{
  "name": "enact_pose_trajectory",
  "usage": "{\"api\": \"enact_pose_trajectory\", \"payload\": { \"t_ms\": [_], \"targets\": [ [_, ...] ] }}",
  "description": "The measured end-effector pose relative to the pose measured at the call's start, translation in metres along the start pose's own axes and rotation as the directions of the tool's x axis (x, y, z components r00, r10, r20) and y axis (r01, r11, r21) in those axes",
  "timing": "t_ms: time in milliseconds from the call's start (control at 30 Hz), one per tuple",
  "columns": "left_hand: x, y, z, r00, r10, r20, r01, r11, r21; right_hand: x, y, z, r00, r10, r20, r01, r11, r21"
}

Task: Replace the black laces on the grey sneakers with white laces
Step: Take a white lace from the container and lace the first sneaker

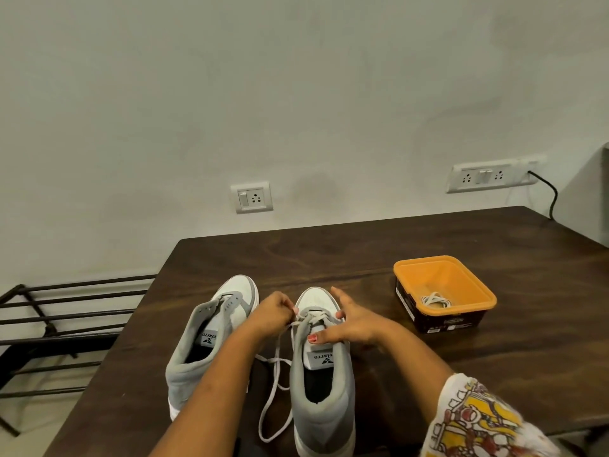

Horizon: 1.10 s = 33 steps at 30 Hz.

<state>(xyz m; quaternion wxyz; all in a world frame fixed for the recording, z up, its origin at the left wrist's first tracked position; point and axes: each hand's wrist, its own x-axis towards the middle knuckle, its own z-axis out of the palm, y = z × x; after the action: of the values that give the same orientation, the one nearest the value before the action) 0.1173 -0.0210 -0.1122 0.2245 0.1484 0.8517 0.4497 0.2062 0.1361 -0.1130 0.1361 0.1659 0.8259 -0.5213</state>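
Centre frame: left hand (276, 312) pinches white lace (276, 361) by the eyelets; right hand (351, 324), fingers spread, steadies shoe (324, 384). Lace looks limp, light: best gripped at its tip.

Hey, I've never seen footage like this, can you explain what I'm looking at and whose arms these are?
No machine here: a person wears one wide-angle camera on the head, so you look down along their own arms. On the dark brown wooden table, the left hand pinches a flat white lace partly threaded through the right-hand grey and white sneaker. The right hand rests on that sneaker, fingers spread. The left-hand grey and white sneaker beside it shows no lace. Further right sits an orange plastic tub holding another coiled white lace.
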Motion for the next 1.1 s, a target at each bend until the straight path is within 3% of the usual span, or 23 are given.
{"api": "enact_pose_trajectory", "payload": {
  "t_ms": [100,233,333,400,500,567,700,767,833,900,933,1000,1067,1100],
  "targets": [
    [-0.007,0.008,-0.014,0.997,-0.026,-0.068,0.005,0.958,-0.286,-0.004,-0.002,0.001,1.0,-0.02,-0.022,0.019,1.0,-0.02],
    [-0.028,0.045,-0.023,0.993,0.111,-0.046,-0.111,0.71,-0.695,-0.008,-0.014,0.0,0.954,-0.204,-0.219,0.188,0.978,-0.089],
    [-0.038,0.069,-0.016,0.971,0.236,-0.028,-0.14,0.47,-0.871,-0.017,-0.03,0.004,0.938,-0.32,-0.136,0.343,0.914,0.215],
    [-0.037,0.075,-0.007,0.97,0.231,-0.079,-0.173,0.42,-0.891,-0.025,-0.039,0.01,0.937,-0.344,-0.053,0.34,0.873,0.35],
    [-0.029,0.071,0.002,0.958,0.151,-0.244,-0.287,0.511,-0.81,-0.028,-0.04,0.01,0.947,-0.319,0.033,0.259,0.822,0.507],
    [-0.024,0.063,-0.002,0.925,0.095,-0.367,-0.35,0.587,-0.73,-0.029,-0.037,0.003,0.954,-0.299,0.022,0.245,0.822,0.514],
    [-0.009,0.029,-0.015,0.864,-0.071,-0.499,-0.263,0.781,-0.567,-0.028,-0.025,-0.016,0.968,-0.216,-0.126,0.25,0.818,0.519],
    [0.001,0.007,-0.025,0.823,-0.108,-0.557,-0.121,0.925,-0.359,-0.029,-0.018,-0.022,0.968,-0.183,-0.174,0.245,0.842,0.48],
    [0.005,-0.008,-0.034,0.899,-0.108,-0.424,0.114,0.993,-0.012,-0.027,-0.011,-0.025,0.965,-0.165,-0.204,0.236,0.883,0.405],
    [0.0,-0.008,-0.037,0.959,-0.175,-0.222,0.26,0.855,0.448,-0.025,-0.007,-0.025,0.958,-0.184,-0.22,0.247,0.919,0.306],
    [-0.001,-0.004,-0.036,0.97,-0.141,-0.2,0.234,0.775,0.588,-0.025,-0.008,-0.024,0.951,-0.21,-0.225,0.265,0.931,0.251],
    [-0.001,0.008,-0.032,0.97,0.107,-0.216,0.052,0.782,0.621,-0.023,-0.012,-0.019,0.927,-0.284,-0.244,0.325,0.935,0.143],
    [-0.007,0.024,-0.024,0.92,0.362,-0.149,-0.278,0.873,0.4,-0.021,-0.018,-0.012,0.889,-0.352,-0.292,0.386,0.92,0.064],
    [-0.013,0.033,-0.016,0.91,0.409,-0.066,-0.387,0.896,0.218,-0.02,-0.021,-0.009,0.865,-0.373,-0.336,0.407,0.913,0.035]
  ]
}}
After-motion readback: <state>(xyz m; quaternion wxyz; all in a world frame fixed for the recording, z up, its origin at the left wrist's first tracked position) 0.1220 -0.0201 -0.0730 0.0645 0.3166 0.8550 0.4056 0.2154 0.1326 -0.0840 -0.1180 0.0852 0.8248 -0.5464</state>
